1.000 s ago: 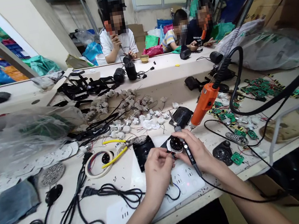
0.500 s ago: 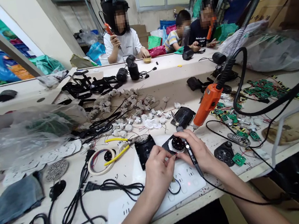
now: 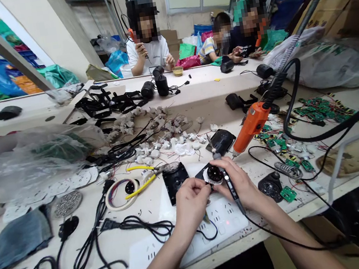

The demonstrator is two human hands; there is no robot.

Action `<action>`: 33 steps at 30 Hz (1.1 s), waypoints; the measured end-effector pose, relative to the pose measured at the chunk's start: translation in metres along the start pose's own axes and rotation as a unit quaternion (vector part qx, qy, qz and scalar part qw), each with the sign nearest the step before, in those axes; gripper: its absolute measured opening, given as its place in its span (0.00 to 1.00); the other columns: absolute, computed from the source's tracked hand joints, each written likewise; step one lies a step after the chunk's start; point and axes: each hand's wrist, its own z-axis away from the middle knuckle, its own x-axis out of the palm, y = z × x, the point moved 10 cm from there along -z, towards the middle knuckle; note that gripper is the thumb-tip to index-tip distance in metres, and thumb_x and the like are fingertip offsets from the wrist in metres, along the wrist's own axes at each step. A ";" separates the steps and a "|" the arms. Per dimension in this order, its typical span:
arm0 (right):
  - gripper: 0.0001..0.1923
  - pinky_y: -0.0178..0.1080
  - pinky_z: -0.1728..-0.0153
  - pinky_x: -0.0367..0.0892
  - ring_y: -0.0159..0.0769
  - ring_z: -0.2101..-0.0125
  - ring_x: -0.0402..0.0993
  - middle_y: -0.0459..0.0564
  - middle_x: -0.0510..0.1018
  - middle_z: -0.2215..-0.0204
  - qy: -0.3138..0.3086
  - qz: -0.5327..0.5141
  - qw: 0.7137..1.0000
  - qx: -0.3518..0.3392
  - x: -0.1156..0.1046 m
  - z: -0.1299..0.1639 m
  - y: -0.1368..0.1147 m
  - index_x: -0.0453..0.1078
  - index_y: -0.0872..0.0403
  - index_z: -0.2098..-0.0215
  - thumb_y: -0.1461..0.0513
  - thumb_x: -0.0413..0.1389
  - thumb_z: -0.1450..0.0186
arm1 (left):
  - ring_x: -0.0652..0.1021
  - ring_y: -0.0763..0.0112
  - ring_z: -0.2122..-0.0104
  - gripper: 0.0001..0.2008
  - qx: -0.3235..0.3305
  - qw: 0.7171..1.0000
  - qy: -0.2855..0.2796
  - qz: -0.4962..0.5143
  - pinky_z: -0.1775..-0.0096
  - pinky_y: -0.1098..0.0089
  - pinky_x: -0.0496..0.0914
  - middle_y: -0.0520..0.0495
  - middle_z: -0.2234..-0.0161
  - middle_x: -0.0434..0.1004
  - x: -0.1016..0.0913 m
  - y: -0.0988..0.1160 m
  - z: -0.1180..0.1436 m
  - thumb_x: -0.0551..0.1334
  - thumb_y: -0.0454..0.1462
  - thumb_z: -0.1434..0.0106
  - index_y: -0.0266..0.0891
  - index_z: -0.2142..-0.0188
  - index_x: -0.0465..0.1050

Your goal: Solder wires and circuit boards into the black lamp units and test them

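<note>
Round motor part (image 3: 213, 175) between both grips: left hand (image 3: 190, 205) pinching it, right hand (image 3: 241, 183) clenching soldering iron (image 3: 227, 181).

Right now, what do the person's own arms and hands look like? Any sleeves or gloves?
Both arms are bare up to the picture's bottom edge, with no sleeves showing. The left hand and right hand wear no gloves, rings or watch that I can see.
</note>
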 end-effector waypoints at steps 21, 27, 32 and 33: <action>0.31 0.46 0.46 0.67 0.43 0.45 0.67 0.55 0.65 0.46 -0.003 0.008 1.000 0.001 -0.003 0.008 -0.008 0.57 0.47 0.38 0.70 0.54 0.37 | 0.78 0.73 0.76 0.09 -0.086 0.990 0.005 0.111 0.74 0.75 0.73 0.48 0.68 0.76 0.008 -0.008 0.006 0.66 0.37 0.56 0.36 0.81 0.67; 0.17 0.39 0.57 0.70 0.39 0.58 0.72 0.51 0.73 0.59 0.113 0.026 0.993 -0.018 -0.046 0.030 -0.035 0.66 0.50 0.45 0.64 0.55 0.32 | 0.79 0.71 0.76 0.10 -0.094 0.989 0.017 0.110 0.75 0.74 0.73 0.46 0.68 0.76 0.005 -0.011 0.006 0.66 0.38 0.56 0.36 0.81 0.67; 0.13 0.34 0.68 0.71 0.34 0.70 0.74 0.46 0.77 0.70 0.194 -0.049 0.975 0.094 -0.079 0.081 -0.034 0.72 0.46 0.49 0.59 0.50 0.28 | 0.79 0.71 0.76 0.10 -0.091 0.989 0.016 0.114 0.75 0.74 0.73 0.46 0.67 0.76 0.006 -0.011 0.005 0.66 0.37 0.57 0.36 0.82 0.65; 0.14 0.34 0.69 0.71 0.34 0.71 0.74 0.46 0.77 0.71 0.206 -0.061 0.970 0.113 -0.082 0.091 -0.033 0.72 0.47 0.48 0.58 0.50 0.28 | 0.78 0.72 0.76 0.10 -0.090 0.989 0.017 0.113 0.75 0.74 0.73 0.46 0.67 0.76 0.006 -0.012 0.005 0.66 0.37 0.56 0.36 0.82 0.65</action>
